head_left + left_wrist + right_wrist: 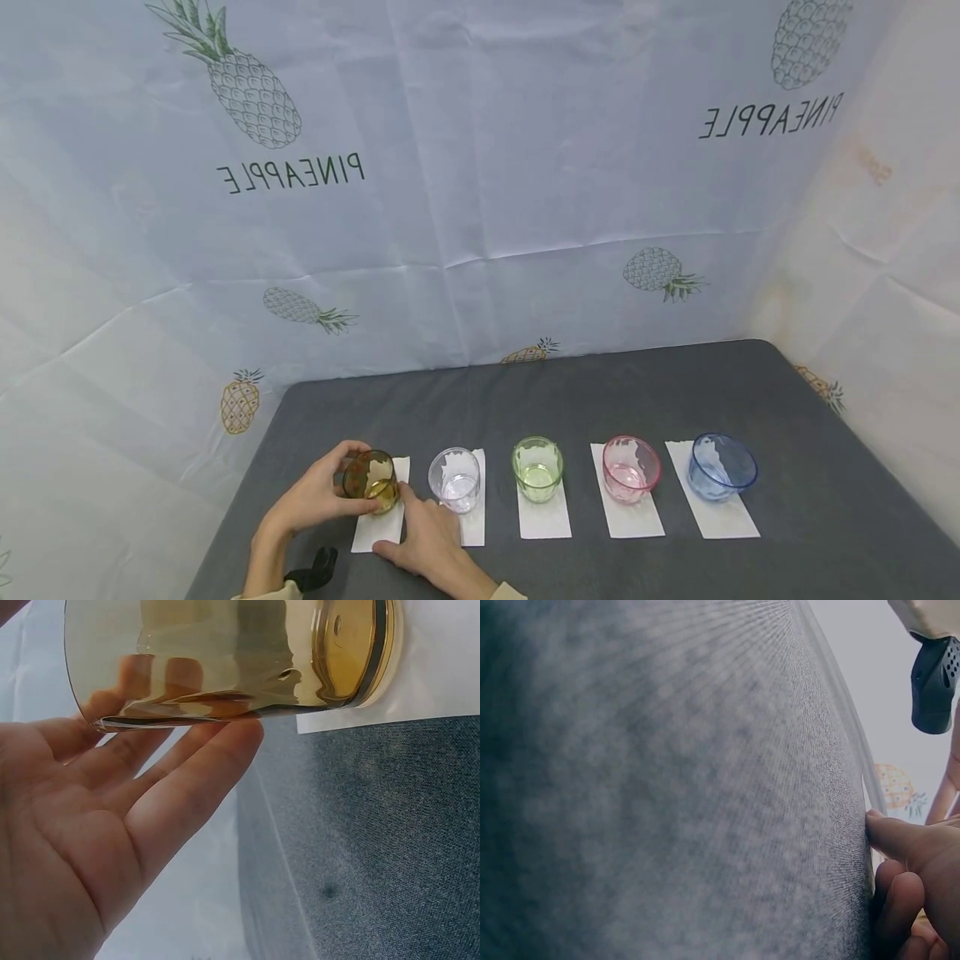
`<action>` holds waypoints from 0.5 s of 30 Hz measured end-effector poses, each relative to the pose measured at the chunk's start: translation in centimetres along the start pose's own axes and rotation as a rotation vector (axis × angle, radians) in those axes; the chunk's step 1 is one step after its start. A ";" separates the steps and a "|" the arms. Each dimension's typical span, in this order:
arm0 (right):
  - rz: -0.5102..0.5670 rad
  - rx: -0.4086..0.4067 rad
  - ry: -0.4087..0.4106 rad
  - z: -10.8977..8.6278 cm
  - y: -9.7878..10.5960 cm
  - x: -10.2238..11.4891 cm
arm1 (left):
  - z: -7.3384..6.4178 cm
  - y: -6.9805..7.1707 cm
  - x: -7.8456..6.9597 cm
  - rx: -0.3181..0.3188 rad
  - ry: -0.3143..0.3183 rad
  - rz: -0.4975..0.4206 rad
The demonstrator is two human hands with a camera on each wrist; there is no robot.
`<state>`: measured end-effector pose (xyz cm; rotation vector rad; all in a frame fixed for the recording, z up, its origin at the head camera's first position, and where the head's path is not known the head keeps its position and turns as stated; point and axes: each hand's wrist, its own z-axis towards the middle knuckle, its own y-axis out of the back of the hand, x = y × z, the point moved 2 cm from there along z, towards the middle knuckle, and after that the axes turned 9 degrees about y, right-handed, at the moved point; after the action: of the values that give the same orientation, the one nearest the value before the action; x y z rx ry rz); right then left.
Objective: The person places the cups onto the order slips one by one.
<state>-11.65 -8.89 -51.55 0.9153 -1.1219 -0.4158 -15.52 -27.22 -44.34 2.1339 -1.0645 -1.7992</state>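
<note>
On the left of the row, my left hand grips an amber glass, thumb at its near side and fingers around the far side. The left wrist view shows the fingers along the wall of this clear tumbler, its base at a white paper strip. Just right of the glass, my right hand rests on the table, its index fingertip close to the glass's base and its thumb at the near edge of the white paper. In the right wrist view the thumb is stretched along the tabletop.
To the right stand a colourless glass, a green glass, a pink glass and a blue glass, each on white paper. The dark grey table meets a pineapple-print cloth behind.
</note>
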 end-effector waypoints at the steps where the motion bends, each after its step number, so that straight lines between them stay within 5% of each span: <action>1: 0.004 0.002 0.001 0.0 0.0 0.0 | 0.0 0.0 0.1 0.007 -0.004 -0.008; 15: 0.016 0.005 0.010 0.0 0.1 0.1 | -0.1 -0.1 0.6 0.034 -0.021 -0.003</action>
<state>-11.64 -8.89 -51.42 0.9112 -1.1213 -0.3952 -15.40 -27.52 -44.83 2.1412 -1.1050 -1.8222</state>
